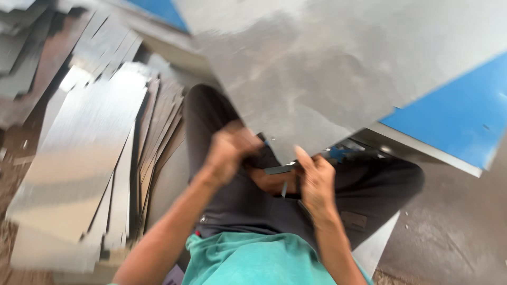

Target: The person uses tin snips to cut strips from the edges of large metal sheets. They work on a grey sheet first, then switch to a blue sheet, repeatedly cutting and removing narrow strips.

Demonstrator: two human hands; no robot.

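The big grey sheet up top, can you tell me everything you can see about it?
The big grey sheet looks like flat, thin metal, dull silver with cloudy, blotchy patches. It fills the upper middle and right of the view, tilted, and narrows to a corner pointing down toward the person's lap. The right hand is at that corner, thumb up against the edge; the left hand is closed just beside its lower edge. It overlaps a blue panel. The picture is blurred, so finer marks cannot be told.

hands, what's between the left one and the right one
In the head view, a small dark metal piece sits between the left hand and right hand, over the dark trousers.
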